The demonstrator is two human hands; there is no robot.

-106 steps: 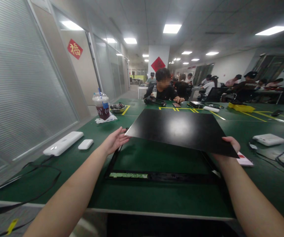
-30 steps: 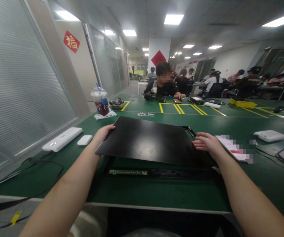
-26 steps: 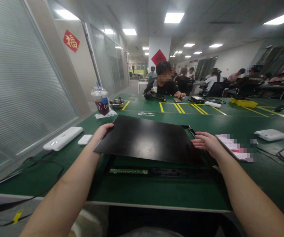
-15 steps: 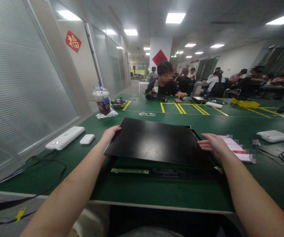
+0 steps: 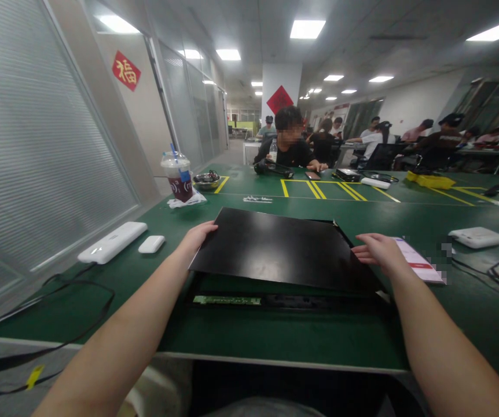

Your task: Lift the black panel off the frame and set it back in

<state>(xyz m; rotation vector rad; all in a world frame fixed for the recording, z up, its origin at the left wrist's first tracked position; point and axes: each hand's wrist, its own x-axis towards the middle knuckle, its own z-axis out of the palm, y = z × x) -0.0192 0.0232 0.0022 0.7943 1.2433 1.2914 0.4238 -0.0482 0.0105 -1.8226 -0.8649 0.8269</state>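
A flat black display panel (image 5: 271, 246) lies tilted over a thin black frame (image 5: 319, 302), its near left corner raised. My left hand (image 5: 204, 233) is closed on the panel's left edge, thumb on top and the other fingers hidden beneath. At the opposite side my right hand (image 5: 377, 252) has its fingers stretched out, the tips at the panel's right edge; whether they touch the panel or the frame I cannot tell. Along the near side of the frame runs a narrow green circuit board (image 5: 227, 300).
On the green table (image 5: 275, 341) a white power bank (image 5: 113, 242) and small white case (image 5: 151, 244) lie left. Behind them stands a drink cup (image 5: 177, 178). A phone (image 5: 418, 263) and white device (image 5: 477, 237) lie right. A person (image 5: 287, 147) sits opposite.
The panel has slid slightly right over the frame, my left hand moving with it. My right hand's fingers have also shifted a little to the right.
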